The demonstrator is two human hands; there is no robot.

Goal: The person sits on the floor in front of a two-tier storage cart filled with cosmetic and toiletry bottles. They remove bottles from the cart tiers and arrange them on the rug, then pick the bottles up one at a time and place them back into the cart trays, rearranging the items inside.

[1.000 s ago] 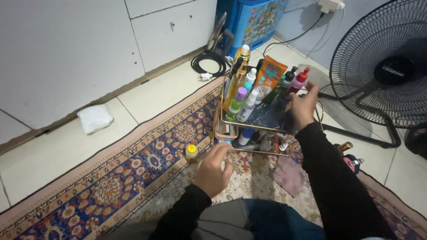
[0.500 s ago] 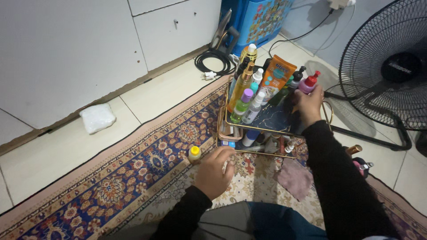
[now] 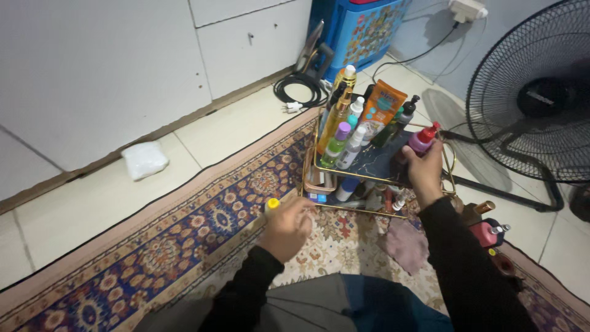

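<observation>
2 hands were working the gold wire organiser rack (image 3: 447,161) on the patterned rug (image 3: 184,246). The right hand (image 3: 425,173) sat at the rack's right end, its grip closed around a small pink bottle with a red cap (image 3: 424,139), held upright just above the dark upper shelf (image 3: 375,161). The left hand (image 3: 287,226) hovered low at the rack's front left corner, fingers curled, with a small yellow-capped bottle (image 3: 271,205) at its fingertips; I could not tell whether that grip had actually closed on it or only touched it.

Doing this well looked like a matter of keeping the pink bottle vertical and clear of its neighbours, since the upper shelf was crowded and one nudge could topple the row. The lower hand steadying near the frame seemed sensible.

On the packaging: an orange squeeze tube (image 3: 381,107) stood tall at the back centre, printed in brighter colours on its face. Left of it rose an amber spray bottle with a gold top (image 3: 337,117). In front stood a pale green bottle with a purple cap (image 3: 336,146) and a slim white spray bottle (image 3: 351,142). A dark pump bottle (image 3: 402,118) leaned at the back right. Down on the lower shelf lay a white bottle with a blue base (image 3: 347,188). Off the rack's right, a maroon bottle (image 3: 485,233) lay on the rug beside a pinkish cloth (image 3: 405,245).
</observation>
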